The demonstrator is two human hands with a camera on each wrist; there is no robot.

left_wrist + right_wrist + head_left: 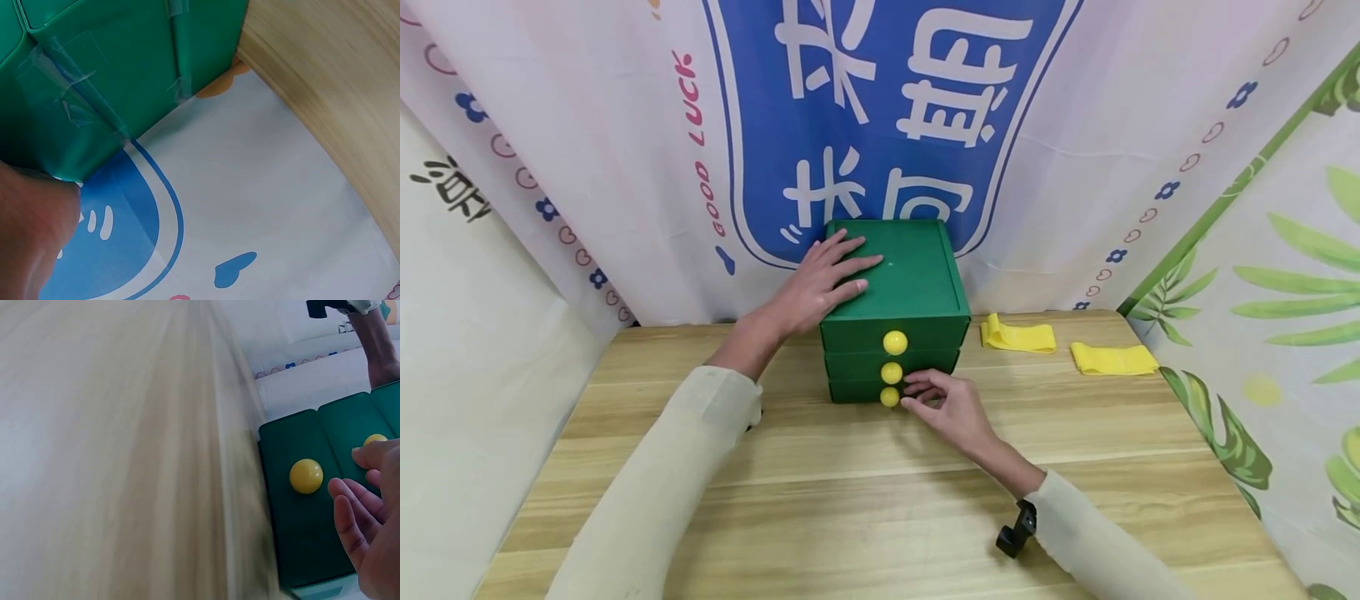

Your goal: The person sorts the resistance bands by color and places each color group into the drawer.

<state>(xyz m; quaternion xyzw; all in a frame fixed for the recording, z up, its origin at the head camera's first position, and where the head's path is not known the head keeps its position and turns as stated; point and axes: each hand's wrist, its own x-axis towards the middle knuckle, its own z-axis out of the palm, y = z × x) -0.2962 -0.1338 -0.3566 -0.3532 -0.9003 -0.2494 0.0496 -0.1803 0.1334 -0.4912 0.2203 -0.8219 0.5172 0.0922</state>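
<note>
A green box of three stacked drawers [895,271] stands at the back of the wooden table. Each drawer front carries a round yellow knob: the top knob [895,342], the middle knob [891,372] and the bottom knob [890,397]. My left hand [823,279] rests on the box's top with its fingers spread. Just right of the lower two knobs is my right hand [951,408], its fingers loosely bent and thumb apart. In the right wrist view, the right hand's fingertip [362,455] overlaps the middle knob [375,439], while the bottom knob [306,476] shows uncovered.
Two folded yellow bands, a nearer-box band [1018,337] and a farther band [1114,359], lie right of the box. A printed curtain [1037,225] hangs right behind it. Clear tape [75,87] covers seams on the box's side. The wooden tabletop [850,517] extends toward me.
</note>
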